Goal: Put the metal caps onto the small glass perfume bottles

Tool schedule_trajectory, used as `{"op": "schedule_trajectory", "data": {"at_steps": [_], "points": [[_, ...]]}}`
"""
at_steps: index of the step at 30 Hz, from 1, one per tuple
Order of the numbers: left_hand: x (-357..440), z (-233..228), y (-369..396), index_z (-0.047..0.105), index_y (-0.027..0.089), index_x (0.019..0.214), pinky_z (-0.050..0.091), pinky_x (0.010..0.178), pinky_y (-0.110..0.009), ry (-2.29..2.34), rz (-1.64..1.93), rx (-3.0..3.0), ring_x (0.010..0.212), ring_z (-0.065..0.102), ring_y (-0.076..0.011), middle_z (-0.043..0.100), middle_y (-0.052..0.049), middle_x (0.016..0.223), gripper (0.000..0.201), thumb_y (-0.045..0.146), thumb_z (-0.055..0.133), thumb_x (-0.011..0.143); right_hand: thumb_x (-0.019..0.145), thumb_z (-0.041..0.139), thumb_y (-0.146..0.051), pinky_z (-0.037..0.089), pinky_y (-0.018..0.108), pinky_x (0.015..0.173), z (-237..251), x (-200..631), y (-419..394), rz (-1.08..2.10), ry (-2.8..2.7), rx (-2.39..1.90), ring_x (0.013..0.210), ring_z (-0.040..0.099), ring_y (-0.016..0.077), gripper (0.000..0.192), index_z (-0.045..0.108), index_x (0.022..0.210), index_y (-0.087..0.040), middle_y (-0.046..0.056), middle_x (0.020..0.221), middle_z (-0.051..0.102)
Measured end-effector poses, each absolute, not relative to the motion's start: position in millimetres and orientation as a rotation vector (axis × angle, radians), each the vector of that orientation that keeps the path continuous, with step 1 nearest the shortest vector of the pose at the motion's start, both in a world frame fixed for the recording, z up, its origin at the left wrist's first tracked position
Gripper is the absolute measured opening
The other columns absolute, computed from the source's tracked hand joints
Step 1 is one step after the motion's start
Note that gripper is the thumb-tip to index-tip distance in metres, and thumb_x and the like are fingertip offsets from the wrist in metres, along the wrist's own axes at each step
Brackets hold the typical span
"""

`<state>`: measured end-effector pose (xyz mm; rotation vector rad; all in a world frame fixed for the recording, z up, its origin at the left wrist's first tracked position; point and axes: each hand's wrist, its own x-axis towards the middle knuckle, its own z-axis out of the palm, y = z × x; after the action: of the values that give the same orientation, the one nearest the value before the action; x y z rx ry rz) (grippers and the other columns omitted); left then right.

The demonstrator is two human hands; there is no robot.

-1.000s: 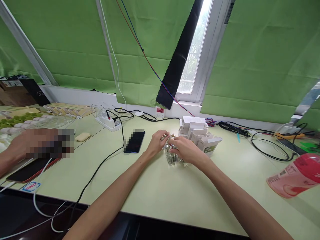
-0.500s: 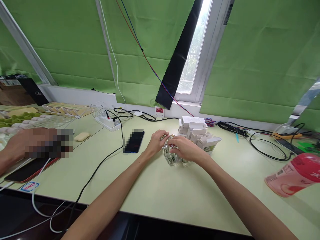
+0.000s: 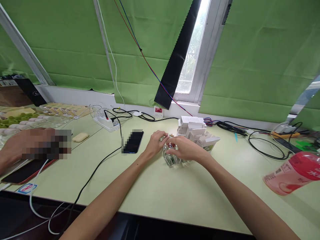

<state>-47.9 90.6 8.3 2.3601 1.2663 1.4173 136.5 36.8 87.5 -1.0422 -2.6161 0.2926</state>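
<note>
Both hands meet mid-bench over a cluster of small clear glass bottles (image 3: pixel 171 157). Left hand (image 3: pixel 157 143) curled around the cluster's left side, fingers closed on a bottle top. Right hand (image 3: pixel 185 149) cupped over the right side, fingertips pinching at a small cap with a red spot; exact grip partly hidden. Bottles stand on the pale green bench (image 3: pixel 162 190), just near of a stack of white cartons (image 3: pixel 197 131). Dark phone (image 3: pixel 133 141) lies left of the hands. Pink bottle (image 3: pixel 292 173) on its side far right. Another person's hand (image 3: pixel 27 143) rests at the left edge.
</note>
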Motion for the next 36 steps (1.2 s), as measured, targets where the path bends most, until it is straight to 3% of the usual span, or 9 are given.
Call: {"op": "schedule_trajectory", "data": {"at_steps": [5,10,13,19,24,28,36], "points": [[-48,7,89,0.064,0.022,0.092,0.049,0.085,-0.036,1.266,1.401,2.36,0.089,0.063,-0.021,0.07,-0.004,0.091,0.01,0.028,0.057,0.089,0.101,0.043,-0.023,0.039,0.025,0.069,95,133,51,0.222,-2.534,-1.135,0.077,0.061,0.016,0.026,0.068,0.094,-0.018,0.005,0.083,0.07],[-46,6,90,0.059,0.023,0.11,0.049,0.088,-0.038,1.228,1.433,2.241,0.095,0.066,-0.0221,0.071,-0.004,0.1,0.023,0.033,0.06,0.089,0.098,0.048,-0.021,0.039,0.025,0.066,91,124,76,0.024,-2.525,-1.315,0.084,0.064,0.0188,0.019,0.065,0.107,-0.017,0.011,0.099,0.068],[-46,7,90,0.057,0.023,0.113,0.049,0.091,-0.038,1.209,1.428,2.242,0.099,0.066,-0.0224,0.071,-0.005,0.105,0.027,0.032,0.062,0.088,0.096,0.052,-0.022,0.039,0.024,0.064,90,118,83,0.031,-2.549,-1.331,0.085,0.065,0.0201,0.016,0.066,0.104,-0.017,0.011,0.095,0.069],[-48,8,91,0.054,0.023,0.118,0.05,0.088,-0.037,1.261,1.392,2.266,0.102,0.064,-0.0225,0.068,-0.006,0.109,0.04,0.03,0.068,0.081,0.096,0.049,-0.018,0.04,0.023,0.059,99,114,80,0.325,-2.57,-1.316,0.054,0.059,0.0124,0.019,0.068,0.1,-0.016,0.005,0.078,0.068],[-48,9,91,0.056,0.023,0.113,0.049,0.085,-0.036,1.256,1.318,2.225,0.097,0.064,-0.0221,0.069,-0.004,0.104,0.035,0.032,0.067,0.081,0.092,0.043,-0.008,0.038,0.023,0.054,96,114,85,0.437,-2.591,-1.31,0.046,0.053,0.01,0.027,0.069,0.096,-0.015,0.007,0.081,0.068],[-48,11,90,0.056,0.023,0.112,0.049,0.084,-0.034,1.247,1.305,2.223,0.096,0.064,-0.0217,0.069,-0.004,0.103,0.034,0.033,0.067,0.081,0.09,0.047,-0.008,0.038,0.022,0.056,87,114,93,0.39,-2.558,-1.23,0.054,0.054,0.01,0.024,0.069,0.093,-0.015,0.007,0.083,0.068],[-48,11,91,0.056,0.022,0.111,0.049,0.083,-0.034,1.239,1.3,2.204,0.096,0.065,-0.0222,0.07,-0.004,0.104,0.036,0.035,0.069,0.081,0.088,0.051,-0.008,0.035,0.02,0.049,84,113,99,0.448,-2.554,-1.241,0.051,0.049,0.0082,0.017,0.067,0.092,-0.014,0.006,0.084,0.068]]}}
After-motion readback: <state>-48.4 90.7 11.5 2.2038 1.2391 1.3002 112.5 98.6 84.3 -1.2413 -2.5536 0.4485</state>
